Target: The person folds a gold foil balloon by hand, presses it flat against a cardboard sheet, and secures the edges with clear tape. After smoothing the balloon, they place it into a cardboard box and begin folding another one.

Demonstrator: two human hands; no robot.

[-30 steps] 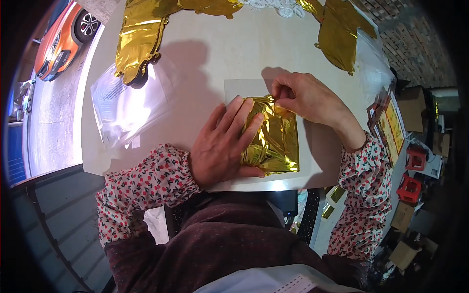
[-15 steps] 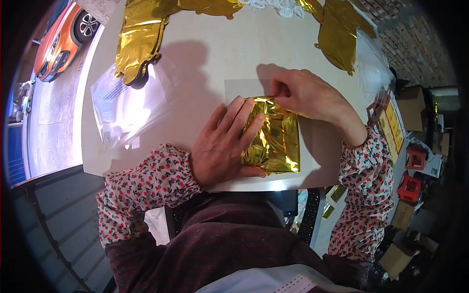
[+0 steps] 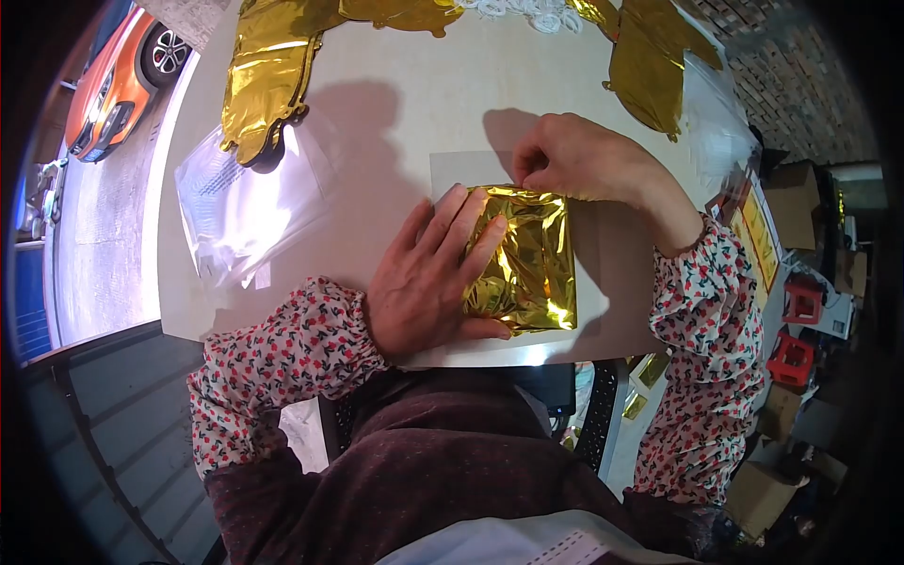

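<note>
A folded gold foil sheet (image 3: 529,259), crinkled and roughly square, lies near the table's front edge. My left hand (image 3: 424,268) rests flat on its left side, fingers spread and thumb along the bottom. At the foil's top edge, my right hand (image 3: 584,160) is closed in a pinch; its fingertips are partly hidden, and what they grip I cannot make out. A clear plastic sheet or bag (image 3: 457,167) shows behind the foil's upper edge, beside the right fingertips.
Clear plastic bags (image 3: 245,207) lie at left on the pale table (image 3: 377,56). Gold foil pieces (image 3: 273,80) and more gold foil (image 3: 650,66) lie at the back, around white string (image 3: 527,11). Red stools (image 3: 791,360) and cardboard boxes (image 3: 761,499) stand on the floor at right.
My right hand has moved slightly up and left, from the foil's upper right part to just above its top edge. The left hand stays in place on the foil.
</note>
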